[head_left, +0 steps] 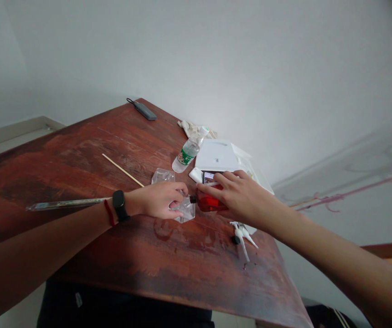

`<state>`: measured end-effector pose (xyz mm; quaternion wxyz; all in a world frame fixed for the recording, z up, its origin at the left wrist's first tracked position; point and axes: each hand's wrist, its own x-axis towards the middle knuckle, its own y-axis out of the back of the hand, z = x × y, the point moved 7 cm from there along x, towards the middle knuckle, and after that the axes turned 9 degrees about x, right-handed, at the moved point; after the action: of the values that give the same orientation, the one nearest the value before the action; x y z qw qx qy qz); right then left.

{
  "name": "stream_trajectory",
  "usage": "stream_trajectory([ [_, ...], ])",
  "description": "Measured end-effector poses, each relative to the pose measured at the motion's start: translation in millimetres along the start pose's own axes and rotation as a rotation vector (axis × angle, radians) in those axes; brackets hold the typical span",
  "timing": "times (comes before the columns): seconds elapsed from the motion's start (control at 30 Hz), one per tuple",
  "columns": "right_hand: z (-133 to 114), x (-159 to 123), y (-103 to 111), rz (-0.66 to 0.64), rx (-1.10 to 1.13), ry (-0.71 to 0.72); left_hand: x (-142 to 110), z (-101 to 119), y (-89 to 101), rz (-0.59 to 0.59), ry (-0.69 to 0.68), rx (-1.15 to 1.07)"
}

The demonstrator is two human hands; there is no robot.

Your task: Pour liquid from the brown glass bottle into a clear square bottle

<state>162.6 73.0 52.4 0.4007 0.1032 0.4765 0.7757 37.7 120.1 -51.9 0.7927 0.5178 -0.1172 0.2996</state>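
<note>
Liquid (209, 201), bright red, showed inside a small bottle (203, 205) gripped in the right hand (235, 193). The bottle lay tipped on its side, its dark neck (193, 199) pointing left, over the clear plastic tray (186, 213). The left hand (162, 200) was curved above the same tray, thumb and fingers a little apart; whether it held the tray or anything else, I could not tell. A black smartwatch (120, 205) and a red cord (109, 212) circled the left wrist.

The tray sat on the reddish-brown wooden counter (141, 255), with wet patches (163, 230) just in front of it. Behind the tray stood a water bottle (185, 157) with a green label and white cap. To the left lay a thin wooden stick (122, 170) and a long clear packet (68, 204), partly hidden by the forearm. White nozzle-like pieces (245, 241) and a small black cap (236, 239) rested to the right, nearer the front edge. A phone (208, 176) showed partly behind the right hand, beside a white case-like panel (216, 154). Near the far corner lay a grey looped device (144, 110).
</note>
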Motion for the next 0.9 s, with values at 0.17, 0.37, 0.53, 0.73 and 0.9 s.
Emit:
stream_trajectory([
  [0.17, 2.9, -5.0, -8.9, -0.01, 0.054, -0.029, -0.1, 1.3, 0.9, 0.007, -0.008, -0.014],
  [0.37, 0.5, -11.4, -22.1, -0.015, 0.079, -0.106, 0.4, 1.4, 1.7, -0.001, -0.017, 0.036],
  [0.53, -0.8, -18.2, -30.9, 0.021, 0.147, -0.162, 1.1, 2.6, 3.8, 0.006, -0.034, 0.047],
  [0.73, -0.7, -23.9, -46.8, 0.028, 0.229, -0.195, -0.2, 0.9, 1.4, 0.027, -0.038, 0.07],
  [0.9, -5.6, -28.2, -55.9, 0.102, 0.27, -0.229, -1.2, -1.5, -2.7, 0.03, -0.029, 0.085],
])
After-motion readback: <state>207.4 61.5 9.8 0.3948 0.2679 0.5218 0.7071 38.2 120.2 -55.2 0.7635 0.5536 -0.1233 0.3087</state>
